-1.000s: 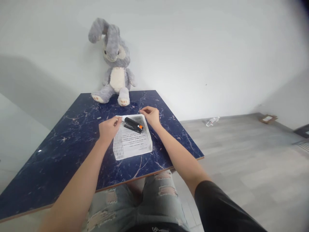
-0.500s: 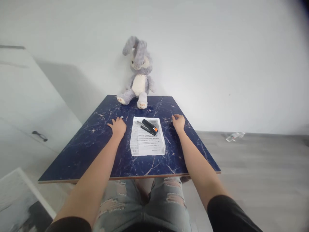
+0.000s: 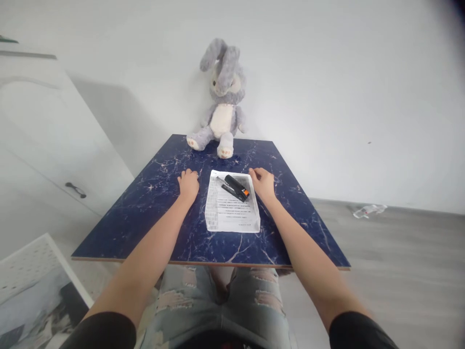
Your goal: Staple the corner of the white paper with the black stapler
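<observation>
My left hand (image 3: 189,186) rests on the dark blue table left of the paper, its fingers curled down and drawn together; whatever is under them is hidden. At the upper right edge of the printed paper (image 3: 232,220) is my right hand (image 3: 264,184), fingers bent and close together, and I cannot make out anything in them. On the upper half of the sheet lies a black stapler (image 3: 237,187) with an orange mark, its arm swung apart from its base. Neither hand touches the stapler.
A grey plush rabbit (image 3: 222,118) sits at the far edge of the marble-patterned table (image 3: 145,223), against the wall. To the left stand a white cabinet (image 3: 43,135) and a white-framed box (image 3: 47,271). Clear plastic (image 3: 369,210) lies on the floor at right.
My right hand has moved left, up to the paper's edge. My left hand's spread fingers have drawn in, and the small grey item beyond them no longer shows. The view has shifted slightly.
</observation>
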A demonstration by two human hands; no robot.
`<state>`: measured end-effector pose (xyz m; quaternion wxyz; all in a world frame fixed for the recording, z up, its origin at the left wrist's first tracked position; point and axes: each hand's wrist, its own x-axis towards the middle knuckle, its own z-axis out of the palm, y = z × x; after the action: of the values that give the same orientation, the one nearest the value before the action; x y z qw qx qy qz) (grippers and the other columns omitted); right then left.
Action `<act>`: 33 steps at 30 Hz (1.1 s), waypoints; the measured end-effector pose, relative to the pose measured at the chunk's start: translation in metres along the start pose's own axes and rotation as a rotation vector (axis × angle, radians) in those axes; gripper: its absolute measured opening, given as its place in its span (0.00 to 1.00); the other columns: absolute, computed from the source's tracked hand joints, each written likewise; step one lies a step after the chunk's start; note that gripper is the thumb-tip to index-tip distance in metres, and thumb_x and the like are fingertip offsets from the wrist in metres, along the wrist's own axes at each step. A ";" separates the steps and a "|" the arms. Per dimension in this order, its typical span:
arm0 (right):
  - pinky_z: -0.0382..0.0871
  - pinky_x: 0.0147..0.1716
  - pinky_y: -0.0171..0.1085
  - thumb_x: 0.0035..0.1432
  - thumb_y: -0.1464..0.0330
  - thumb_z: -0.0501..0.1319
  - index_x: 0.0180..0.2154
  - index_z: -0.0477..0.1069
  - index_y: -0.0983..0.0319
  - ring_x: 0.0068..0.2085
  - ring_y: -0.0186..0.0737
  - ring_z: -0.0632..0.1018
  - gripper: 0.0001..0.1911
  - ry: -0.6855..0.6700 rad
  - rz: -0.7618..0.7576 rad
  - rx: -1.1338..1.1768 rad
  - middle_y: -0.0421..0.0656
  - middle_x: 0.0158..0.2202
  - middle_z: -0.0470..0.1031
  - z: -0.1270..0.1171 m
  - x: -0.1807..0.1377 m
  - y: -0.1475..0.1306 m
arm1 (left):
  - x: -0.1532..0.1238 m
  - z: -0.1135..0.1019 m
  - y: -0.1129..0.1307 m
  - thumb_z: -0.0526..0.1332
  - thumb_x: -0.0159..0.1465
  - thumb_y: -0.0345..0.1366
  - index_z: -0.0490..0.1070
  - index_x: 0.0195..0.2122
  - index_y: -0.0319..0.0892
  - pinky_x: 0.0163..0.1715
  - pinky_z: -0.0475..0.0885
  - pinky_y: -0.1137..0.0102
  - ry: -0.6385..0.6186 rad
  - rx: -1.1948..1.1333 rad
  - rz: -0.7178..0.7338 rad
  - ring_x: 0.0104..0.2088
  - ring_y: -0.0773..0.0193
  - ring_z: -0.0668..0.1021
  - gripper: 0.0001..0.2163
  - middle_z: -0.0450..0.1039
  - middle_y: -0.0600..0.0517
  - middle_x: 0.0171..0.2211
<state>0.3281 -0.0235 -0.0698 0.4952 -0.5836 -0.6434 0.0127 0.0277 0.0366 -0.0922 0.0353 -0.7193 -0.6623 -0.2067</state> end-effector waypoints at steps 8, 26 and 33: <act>0.73 0.49 0.44 0.64 0.51 0.65 0.54 0.74 0.60 0.46 0.47 0.78 0.24 -0.391 -0.194 0.056 0.49 0.48 0.76 0.013 -0.017 -0.028 | 0.013 0.007 0.003 0.52 0.71 0.28 0.76 0.51 0.39 0.55 0.72 0.59 0.184 -0.491 0.180 0.45 0.55 0.76 0.15 0.67 0.42 0.47; 0.72 0.58 0.50 0.60 0.67 0.66 0.59 0.72 0.60 0.53 0.51 0.81 0.25 -0.487 -0.215 0.185 0.49 0.54 0.80 0.019 -0.018 -0.014 | -0.006 -0.009 0.035 0.51 0.75 0.41 0.78 0.47 0.41 0.48 0.71 0.66 -0.083 -0.764 0.546 0.42 0.59 0.77 0.17 0.75 0.46 0.43; 0.69 0.63 0.52 0.60 0.65 0.67 0.60 0.73 0.61 0.57 0.51 0.80 0.26 -0.499 -0.230 0.251 0.49 0.58 0.78 0.020 -0.015 -0.005 | -0.001 -0.001 0.035 0.63 0.68 0.37 0.81 0.47 0.44 0.54 0.68 0.59 -0.138 -0.630 0.623 0.47 0.54 0.78 0.10 0.81 0.46 0.45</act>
<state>0.3091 -0.0249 -0.0865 0.3880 -0.4202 -0.8005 0.1791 0.0608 0.0307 -0.0837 -0.1693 -0.8722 -0.3194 -0.3294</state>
